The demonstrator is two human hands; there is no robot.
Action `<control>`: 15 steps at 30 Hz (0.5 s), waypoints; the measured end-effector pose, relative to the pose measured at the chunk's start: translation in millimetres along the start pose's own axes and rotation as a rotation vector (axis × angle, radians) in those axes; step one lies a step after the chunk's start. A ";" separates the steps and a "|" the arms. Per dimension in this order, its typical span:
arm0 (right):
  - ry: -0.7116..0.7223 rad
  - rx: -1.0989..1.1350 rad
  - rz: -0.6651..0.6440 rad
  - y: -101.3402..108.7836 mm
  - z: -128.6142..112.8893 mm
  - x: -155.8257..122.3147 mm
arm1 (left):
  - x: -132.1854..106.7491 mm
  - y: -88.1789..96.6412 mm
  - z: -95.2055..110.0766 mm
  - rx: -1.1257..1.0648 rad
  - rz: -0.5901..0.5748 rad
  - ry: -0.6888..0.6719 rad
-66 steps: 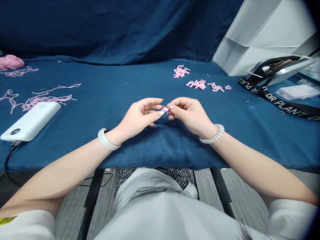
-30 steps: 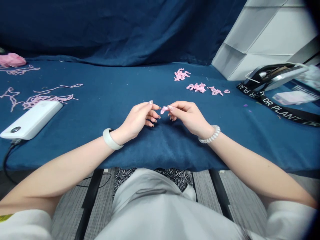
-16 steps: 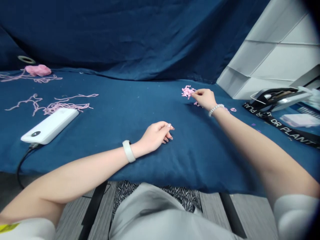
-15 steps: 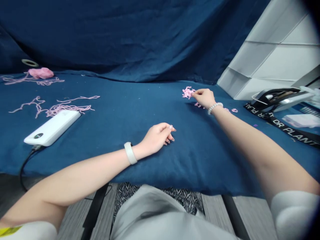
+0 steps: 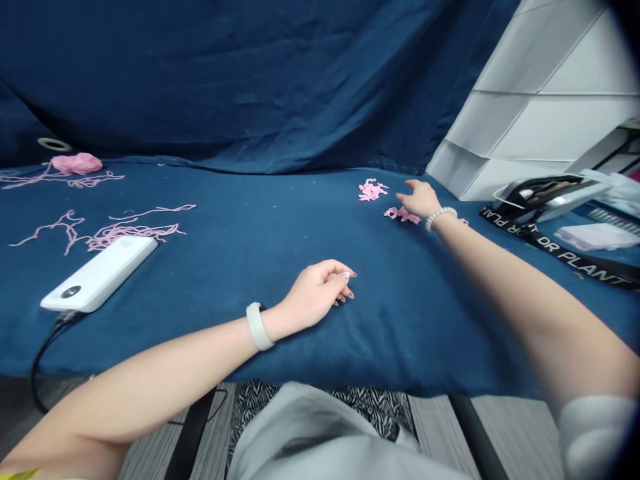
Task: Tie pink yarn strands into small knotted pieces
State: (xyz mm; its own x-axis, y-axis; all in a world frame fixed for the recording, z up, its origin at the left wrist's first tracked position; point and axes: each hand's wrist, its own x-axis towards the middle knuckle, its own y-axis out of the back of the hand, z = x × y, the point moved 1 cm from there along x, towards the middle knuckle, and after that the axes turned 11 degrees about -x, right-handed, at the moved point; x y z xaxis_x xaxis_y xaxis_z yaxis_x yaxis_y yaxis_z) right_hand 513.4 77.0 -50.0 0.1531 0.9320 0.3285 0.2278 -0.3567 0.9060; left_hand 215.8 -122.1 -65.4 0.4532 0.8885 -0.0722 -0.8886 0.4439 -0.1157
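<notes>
My right hand (image 5: 420,199) reaches out over the far right of the blue cloth, thumb and forefinger apart, with nothing seen between them. Left of its fingertips lies a small heap of short pink yarn pieces (image 5: 373,190). A second cluster of pink pieces (image 5: 401,215) lies just below the fingers, and a few more pink bits (image 5: 463,221) show past the wrist. My left hand (image 5: 320,292) rests on the cloth near the front middle. Its fingers are loosely curled, the thumb against the forefinger, and nothing shows in them.
At left are long pink yarn strands (image 5: 125,233), a white power bank (image 5: 103,273) with a black cable, a pink yarn ball (image 5: 77,163) and a tape roll (image 5: 54,145). A lettered black strap (image 5: 565,253), glasses-like item (image 5: 540,192) and white panelled box (image 5: 530,127) stand at right.
My right hand has moved off the pink heap to the right, and its fingers have parted. The small heap stays on the cloth. My left hand keeps its pose. The view has shifted slightly.
</notes>
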 end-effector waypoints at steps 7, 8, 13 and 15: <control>0.458 0.093 -0.037 17.6 -52.0 -115.9 | 5.8 39.4 52.7 0.374 0.312 -0.416; 0.542 0.114 -0.043 22.5 -62.8 -134.1 | 4.8 53.4 65.6 0.489 0.404 -0.564; 0.927 -0.048 0.017 34.4 -97.1 -195.3 | 3.7 162.1 109.8 1.047 0.914 -0.554; 0.995 -0.088 0.013 30.0 -98.1 -202.5 | 4.4 214.2 112.8 1.072 0.969 -0.411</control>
State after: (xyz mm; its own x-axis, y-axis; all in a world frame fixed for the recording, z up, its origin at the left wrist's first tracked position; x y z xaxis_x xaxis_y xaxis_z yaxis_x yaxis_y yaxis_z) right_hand 394.9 -116.2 -63.2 -0.7290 0.5718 0.3764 0.1539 -0.3990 0.9040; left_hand 19.5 -10.0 21.3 -0.2139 0.7688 0.6027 -0.5353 -0.6083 0.5860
